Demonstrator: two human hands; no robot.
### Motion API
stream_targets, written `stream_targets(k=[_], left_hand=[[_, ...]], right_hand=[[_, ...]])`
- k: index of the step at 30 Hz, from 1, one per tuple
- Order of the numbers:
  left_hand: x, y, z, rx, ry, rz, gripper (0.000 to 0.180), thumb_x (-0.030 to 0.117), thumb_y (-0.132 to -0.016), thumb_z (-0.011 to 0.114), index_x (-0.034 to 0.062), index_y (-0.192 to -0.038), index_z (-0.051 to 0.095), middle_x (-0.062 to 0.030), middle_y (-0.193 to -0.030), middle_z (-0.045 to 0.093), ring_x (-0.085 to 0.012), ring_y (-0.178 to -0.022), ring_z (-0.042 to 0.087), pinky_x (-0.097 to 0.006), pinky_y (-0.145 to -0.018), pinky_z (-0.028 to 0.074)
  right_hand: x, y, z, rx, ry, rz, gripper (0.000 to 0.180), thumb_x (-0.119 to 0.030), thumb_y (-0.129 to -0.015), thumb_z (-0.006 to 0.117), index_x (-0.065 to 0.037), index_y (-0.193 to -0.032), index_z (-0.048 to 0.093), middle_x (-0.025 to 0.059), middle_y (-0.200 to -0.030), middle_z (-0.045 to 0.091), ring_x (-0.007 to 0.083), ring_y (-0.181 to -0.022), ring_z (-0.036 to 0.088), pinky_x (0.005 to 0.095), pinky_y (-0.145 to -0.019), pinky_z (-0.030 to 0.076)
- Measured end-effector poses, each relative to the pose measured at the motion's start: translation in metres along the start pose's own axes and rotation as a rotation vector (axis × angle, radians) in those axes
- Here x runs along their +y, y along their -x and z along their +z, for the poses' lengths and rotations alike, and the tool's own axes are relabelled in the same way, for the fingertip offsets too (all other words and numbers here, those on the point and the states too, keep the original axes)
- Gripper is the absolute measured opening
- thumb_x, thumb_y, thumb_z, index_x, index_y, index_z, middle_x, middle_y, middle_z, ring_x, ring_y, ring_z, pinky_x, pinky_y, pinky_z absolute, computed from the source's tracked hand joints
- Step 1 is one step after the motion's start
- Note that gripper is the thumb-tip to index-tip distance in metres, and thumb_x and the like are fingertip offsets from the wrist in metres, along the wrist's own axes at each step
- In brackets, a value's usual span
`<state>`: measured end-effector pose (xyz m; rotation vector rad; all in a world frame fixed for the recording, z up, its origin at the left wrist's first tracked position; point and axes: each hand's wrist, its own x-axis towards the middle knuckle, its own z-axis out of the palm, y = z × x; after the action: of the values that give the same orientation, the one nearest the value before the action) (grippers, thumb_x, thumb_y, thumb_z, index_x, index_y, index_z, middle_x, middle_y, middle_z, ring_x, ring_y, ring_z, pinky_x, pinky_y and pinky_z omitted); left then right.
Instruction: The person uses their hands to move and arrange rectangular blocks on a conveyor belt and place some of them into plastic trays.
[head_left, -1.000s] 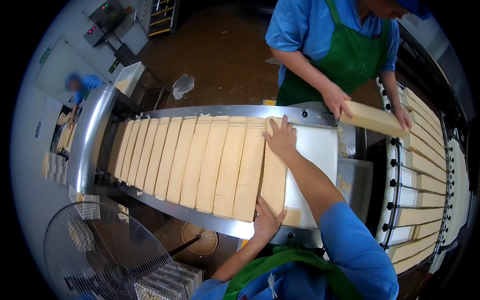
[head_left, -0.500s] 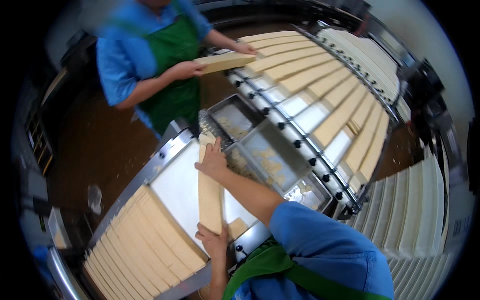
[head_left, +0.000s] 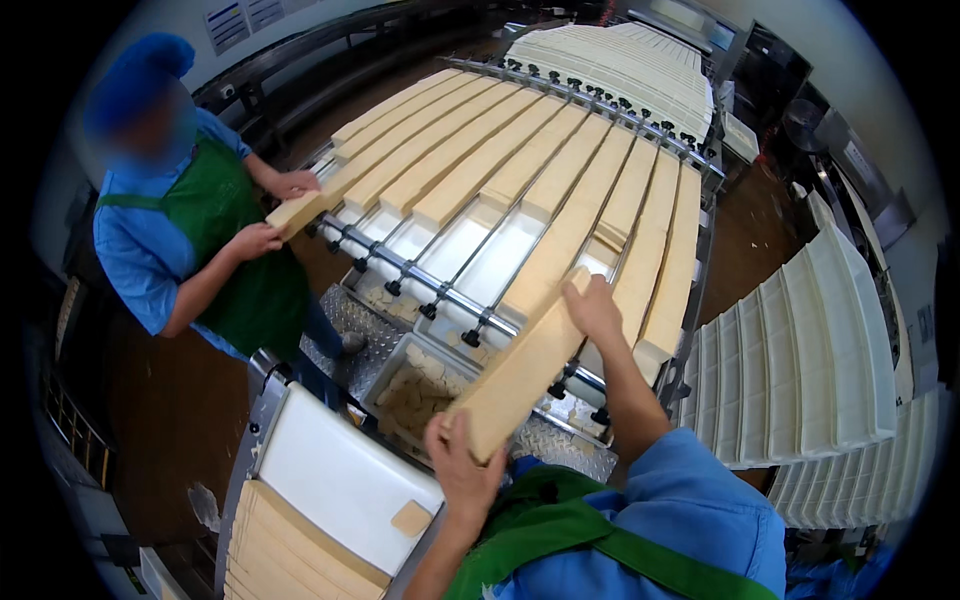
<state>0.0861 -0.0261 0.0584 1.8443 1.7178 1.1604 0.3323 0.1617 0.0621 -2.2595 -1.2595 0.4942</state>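
Both hands (head_left: 598,314) holding a pale block (head_left: 525,368), similar blocks (head_left: 562,240) beyond, co-worker (head_left: 222,205) at left

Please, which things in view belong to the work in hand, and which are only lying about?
In the work:
long pale block, held by left hand and right hand
laned white bed with similar blocks
co-worker's block

Seemingly lying about:
small flat piece on near white surface
scraps in grey tray
crumpled sheet on floor

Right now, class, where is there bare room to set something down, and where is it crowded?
Bare: the near white belt between its packed slabs and open end, except one small offcut; also white lane patches between slab ends and the knobbed rail. Crowded: around the held slab and the long slabs by the right hand.
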Motion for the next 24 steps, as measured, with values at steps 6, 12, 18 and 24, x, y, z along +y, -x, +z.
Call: stream_targets(k=[6, 12, 18, 24], left_hand=[[0.043, -0.024, 0.038, -0.275, 0.198, -0.023, 0.07, 0.019, -0.073, 0.079, 0.0055, -0.132, 0.043, -0.0218, -0.133, 0.038, -0.0398, -0.117, 0.046, -0.041, -0.097, 0.041], [0.041, -0.04, 0.062, -0.272, 0.173, -0.109, 0.07, 0.017, -0.074, 0.079, 0.0042, -0.133, 0.043, -0.0213, -0.133, 0.038, -0.0358, -0.12, 0.045, -0.038, -0.1, 0.039], [0.036, -0.057, 0.101, -0.32, 0.14, -0.081, 0.07, 0.018, -0.076, 0.077, 0.0041, -0.134, 0.041, -0.0233, -0.135, 0.034, -0.0378, -0.123, 0.042, -0.039, -0.101, 0.038], [0.035, -0.086, 0.152, -0.331, 0.233, -0.027, 0.062, 0.009, -0.083, 0.065, 0.0047, -0.137, 0.037, -0.0244, -0.138, 0.031, -0.04, -0.128, 0.035, -0.04, -0.104, 0.034]], right_hand=[[0.044, -0.1, 0.008, -0.134, 0.409, -0.182, 0.06, -0.045, -0.089, 0.031, 0.001, -0.112, 0.063, 0.0228, -0.122, 0.058, 0.0376, -0.122, 0.041, 0.0484, -0.104, 0.022], [0.045, -0.136, 0.009, -0.332, 0.426, -0.078, 0.06, -0.041, -0.09, 0.031, 0.003, -0.124, 0.053, 0.0218, -0.136, 0.049, 0.0362, -0.126, 0.039, 0.0478, -0.105, 0.022], [0.055, -0.138, 0.014, -0.076, 0.478, -0.187, 0.052, -0.03, -0.088, 0.041, 0.002, -0.128, 0.05, 0.0197, -0.147, 0.033, 0.0357, -0.127, 0.036, 0.0497, -0.103, 0.023], [0.04, -0.06, 0.024, 0.123, -0.053, -0.702, 0.04, -0.009, -0.076, 0.053, -0.002, -0.115, 0.056, 0.0142, -0.124, 0.054, 0.0318, -0.122, 0.04, 0.0509, -0.099, 0.023]])
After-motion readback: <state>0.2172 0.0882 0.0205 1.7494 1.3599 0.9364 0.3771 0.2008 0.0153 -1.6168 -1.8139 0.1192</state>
